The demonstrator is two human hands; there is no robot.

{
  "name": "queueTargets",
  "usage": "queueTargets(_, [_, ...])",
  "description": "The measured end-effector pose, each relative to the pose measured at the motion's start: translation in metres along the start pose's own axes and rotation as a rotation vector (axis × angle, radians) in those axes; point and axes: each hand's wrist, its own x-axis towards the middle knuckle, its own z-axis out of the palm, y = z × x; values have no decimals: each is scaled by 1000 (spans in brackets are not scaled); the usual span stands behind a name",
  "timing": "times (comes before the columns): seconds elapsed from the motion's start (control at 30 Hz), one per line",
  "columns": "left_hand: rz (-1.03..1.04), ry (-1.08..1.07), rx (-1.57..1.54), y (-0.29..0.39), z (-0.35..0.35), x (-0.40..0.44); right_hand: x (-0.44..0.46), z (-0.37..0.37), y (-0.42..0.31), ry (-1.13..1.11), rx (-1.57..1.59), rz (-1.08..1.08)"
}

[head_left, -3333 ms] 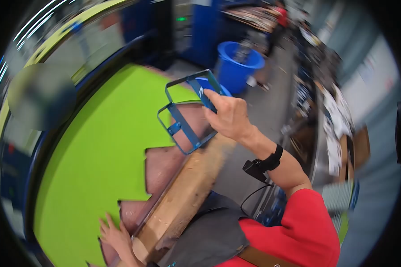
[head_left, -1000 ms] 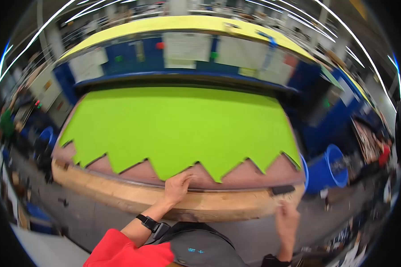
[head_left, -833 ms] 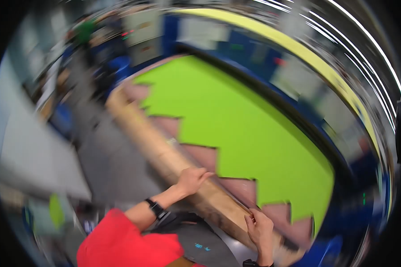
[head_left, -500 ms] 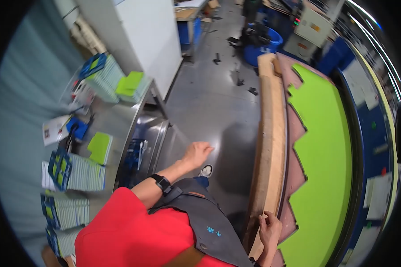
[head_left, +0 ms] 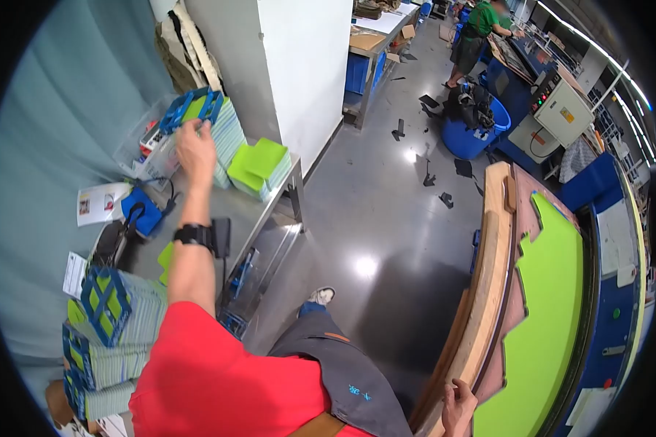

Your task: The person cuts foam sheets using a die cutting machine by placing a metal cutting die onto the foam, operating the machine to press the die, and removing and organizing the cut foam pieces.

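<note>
L hand (head_left: 195,151), mid-air 0.5 s ago, now at blue frame (head_left: 210,107) atop stack (head_left: 229,137) on table (head_left: 237,205); work's shifted tableside. Grip unclear. R hand (head_left: 458,409) loosely curled, nothing seen held, nr wood beam (head_left: 478,313).

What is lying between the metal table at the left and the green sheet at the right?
In the head view: grey floor with the person's shoe, dark scraps farther back, then a wooden beam and a pinkish surface bordering the green sheet.
</note>
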Motion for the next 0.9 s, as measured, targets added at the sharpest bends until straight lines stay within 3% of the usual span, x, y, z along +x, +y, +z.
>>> queueTargets(0.13, [-87, -233, 372, -4, 32, 95, 63, 16, -45, 21, 39, -71])
queueTargets(0.2, [-186, -629, 455, -1, 48, 112, 92, 33, -60, 161, 32, -232])
queueTargets(0.23, [-200, -729, 427, -12, 55, 117, 101, 35, -81, 130, 68, -179])
queueTargets(0.27, [-166, -698, 382, -28, 64, 114, 110, 33, -105, 118, 107, -99])
queueTargets(0.37, [-34, -644, 348, -77, 91, 109, 140, 31, -122, 60, 56, -150])
queueTargets(0.53, [52, -770, 170, -143, 135, 136, 163, 34, -109, 10, -16, -217])
queueTargets(0.67, [-58, -727, 124, -71, 100, 147, 163, 31, -108, 25, 32, -201])
queueTargets(0.73, [16, -752, 78, -50, 111, 159, 155, 30, -101, 17, 36, -184])
queueTargets(0.87, [61, -423, 498, 175, 9, 81, 124, 12, -72, 73, 93, -126])
queueTargets(0.9, [163, -383, 430, 205, -1, 61, 116, 8, -65, 82, 98, -120])
